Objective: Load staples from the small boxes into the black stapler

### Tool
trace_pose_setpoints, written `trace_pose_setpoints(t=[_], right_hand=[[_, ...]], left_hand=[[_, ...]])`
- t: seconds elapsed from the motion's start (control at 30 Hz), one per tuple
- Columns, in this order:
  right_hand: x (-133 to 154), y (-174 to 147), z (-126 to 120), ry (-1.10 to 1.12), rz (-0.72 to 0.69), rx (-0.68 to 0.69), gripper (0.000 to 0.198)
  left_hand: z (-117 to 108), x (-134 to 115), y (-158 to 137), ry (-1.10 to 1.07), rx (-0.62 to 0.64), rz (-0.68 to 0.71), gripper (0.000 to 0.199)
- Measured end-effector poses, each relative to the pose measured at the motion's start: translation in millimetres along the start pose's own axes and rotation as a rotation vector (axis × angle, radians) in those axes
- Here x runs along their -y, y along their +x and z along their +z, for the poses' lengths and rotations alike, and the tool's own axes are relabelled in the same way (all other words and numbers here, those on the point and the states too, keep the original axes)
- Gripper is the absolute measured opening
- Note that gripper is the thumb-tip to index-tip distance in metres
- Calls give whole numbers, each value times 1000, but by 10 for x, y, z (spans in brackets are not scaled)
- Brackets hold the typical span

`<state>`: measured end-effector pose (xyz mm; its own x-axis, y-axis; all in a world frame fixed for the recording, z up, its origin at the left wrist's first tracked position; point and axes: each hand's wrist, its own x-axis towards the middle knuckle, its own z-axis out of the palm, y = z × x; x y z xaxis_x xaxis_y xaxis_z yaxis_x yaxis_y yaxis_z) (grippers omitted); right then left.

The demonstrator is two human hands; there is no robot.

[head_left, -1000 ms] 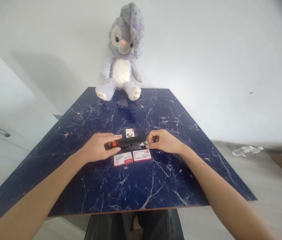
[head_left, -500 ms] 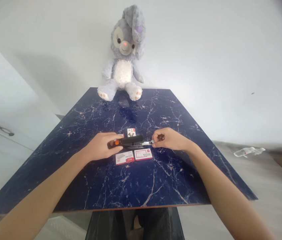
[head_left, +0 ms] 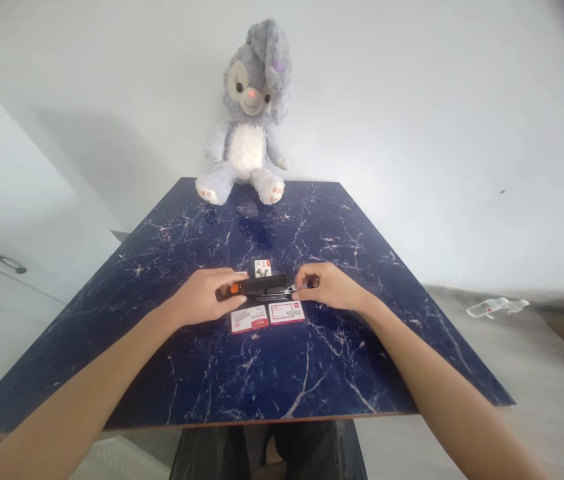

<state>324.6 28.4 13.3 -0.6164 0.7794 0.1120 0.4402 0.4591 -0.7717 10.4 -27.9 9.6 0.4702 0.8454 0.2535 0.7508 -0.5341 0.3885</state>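
Observation:
My left hand (head_left: 207, 295) is closed around the rear of a black stapler (head_left: 263, 284) with an orange part, holding it level just above the table. At the stapler's right end, my right hand (head_left: 323, 285) pinches a small silver metal strip (head_left: 297, 289) close to the stapler's metal rail. Whether this strip is loose staples or part of the stapler is too small to tell. Just in front lie two white-and-red boxes, a left box (head_left: 249, 319) and a right box (head_left: 286, 312). Behind the stapler lies a small white-and-red box (head_left: 263, 267), partly covered. A sliver of another item shows behind my left fingers.
A grey plush rabbit (head_left: 249, 110) sits at the far edge of the blue marbled table (head_left: 282, 373), against the wall. Left stands a white cabinet with a dark handle (head_left: 5, 261). A clear plastic bottle (head_left: 497, 307) lies on the floor at right.
My right hand has moved left with the silver strip, closer to the stapler, so less of the metal rail shows. My left hand keeps its hold on the stapler.

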Motion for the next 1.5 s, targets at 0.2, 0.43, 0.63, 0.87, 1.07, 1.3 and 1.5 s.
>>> trace_pose_setpoints(t=[0.2, 0.43, 0.63, 0.87, 1.07, 1.3, 1.5], right_hand=[[28, -1, 58, -8, 24, -9, 15], [68, -4, 66, -92, -22, -12, 11], [73, -13, 59, -115, -34, 6, 8], [81, -25, 4, -137, -28, 27, 9], [69, -14, 14, -90, -41, 75, 15], [62, -8, 22, -70, -35, 88, 17], [17, 7, 30, -115, -2, 46, 21]], left_hand=[[-10, -11, 2, 43, 19, 2, 45], [-15, -27, 5, 70, 20, -2, 44], [-8, -24, 7, 69, 13, 2, 43], [-4, -17, 0, 72, 9, 8, 44], [-12, -23, 3, 69, 25, -4, 44], [-14, -21, 1, 73, 24, 5, 46], [-19, -17, 4, 73, 32, -2, 44]])
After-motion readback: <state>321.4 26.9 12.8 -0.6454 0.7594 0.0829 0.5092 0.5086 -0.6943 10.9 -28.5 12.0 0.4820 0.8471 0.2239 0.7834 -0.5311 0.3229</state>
